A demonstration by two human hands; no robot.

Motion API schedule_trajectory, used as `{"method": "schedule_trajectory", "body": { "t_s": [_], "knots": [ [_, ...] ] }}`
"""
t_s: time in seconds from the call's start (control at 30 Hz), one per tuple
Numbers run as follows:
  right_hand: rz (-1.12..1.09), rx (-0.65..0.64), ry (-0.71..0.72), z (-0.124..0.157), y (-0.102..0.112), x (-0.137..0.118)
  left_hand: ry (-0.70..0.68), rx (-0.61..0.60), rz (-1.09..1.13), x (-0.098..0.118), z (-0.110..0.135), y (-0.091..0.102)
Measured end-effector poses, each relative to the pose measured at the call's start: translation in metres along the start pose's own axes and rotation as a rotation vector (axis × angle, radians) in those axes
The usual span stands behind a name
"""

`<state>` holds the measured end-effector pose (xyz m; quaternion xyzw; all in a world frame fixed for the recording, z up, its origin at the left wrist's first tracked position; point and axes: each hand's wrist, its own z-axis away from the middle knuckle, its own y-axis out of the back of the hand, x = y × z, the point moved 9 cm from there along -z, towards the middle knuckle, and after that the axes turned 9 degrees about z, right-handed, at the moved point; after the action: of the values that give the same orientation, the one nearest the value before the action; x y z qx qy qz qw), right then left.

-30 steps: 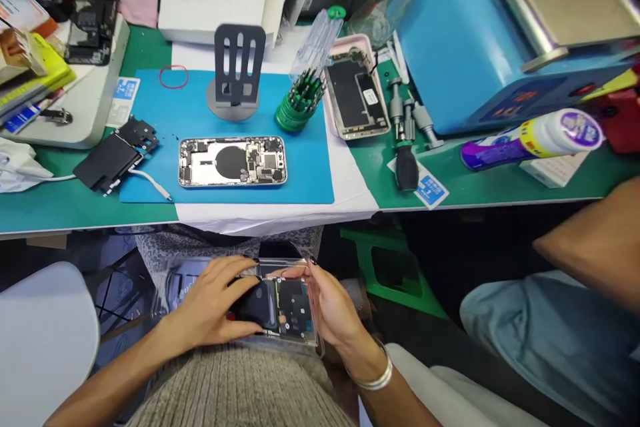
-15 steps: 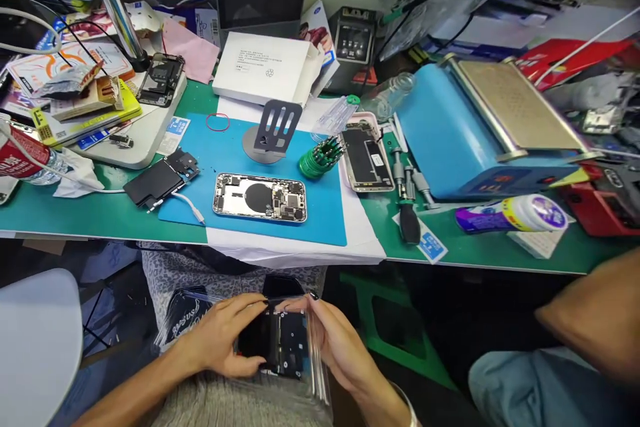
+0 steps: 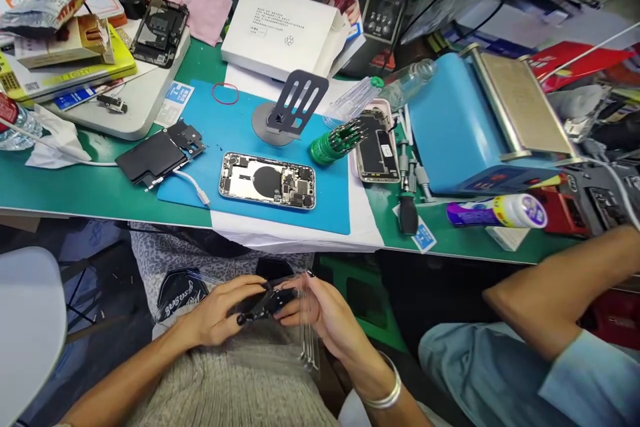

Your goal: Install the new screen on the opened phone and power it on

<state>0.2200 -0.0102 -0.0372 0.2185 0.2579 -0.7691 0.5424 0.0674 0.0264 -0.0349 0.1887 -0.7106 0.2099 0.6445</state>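
Over my lap, my left hand [image 3: 220, 312] grips a dark phone screen panel [image 3: 263, 305] from the left, fingers curled around it. My right hand [image 3: 323, 312] holds the panel's right side together with a clear plastic case [image 3: 309, 345] that hangs below it. The panel is tilted edge-on to me. On the bench ahead an opened phone housing [image 3: 267, 181] lies on a blue mat [image 3: 240, 127].
A black phone stand [image 3: 289, 109], green screwdriver set [image 3: 334, 142], second opened phone [image 3: 377, 149], black flex part [image 3: 155, 153], blue laminating machine [image 3: 465, 117] and glue tube [image 3: 495, 211] sit on the green bench. Another person's arm [image 3: 555, 293] is at the right.
The panel has turned from lying flat, face towards me, to tilted on edge between my hands. The camera view rose and then shifted a little.
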Motion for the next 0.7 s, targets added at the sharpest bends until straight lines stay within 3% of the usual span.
{"method": "schedule_trajectory", "body": {
  "t_s": [0.07, 0.23, 0.37, 0.53, 0.7],
  "knots": [
    [0.001, 0.007, -0.008, -0.001, 0.001, 0.001, 0.071, -0.003, 0.067, -0.002, -0.003, 0.001],
    [0.009, 0.012, -0.019, 0.0, 0.004, 0.001, 0.363, 0.165, 0.378, -0.025, -0.006, 0.014],
    [-0.002, 0.04, -0.026, 0.002, 0.018, 0.003, 0.463, 0.233, 0.515, -0.031, -0.004, 0.02],
    [-0.012, 0.009, -0.033, -0.001, 0.047, 0.005, 0.515, 0.216, 0.891, -0.009, -0.003, 0.006],
    [0.028, 0.037, 0.023, 0.008, 0.097, -0.012, 0.471, 0.152, 1.356, 0.023, -0.01, -0.017]
  ]
}}
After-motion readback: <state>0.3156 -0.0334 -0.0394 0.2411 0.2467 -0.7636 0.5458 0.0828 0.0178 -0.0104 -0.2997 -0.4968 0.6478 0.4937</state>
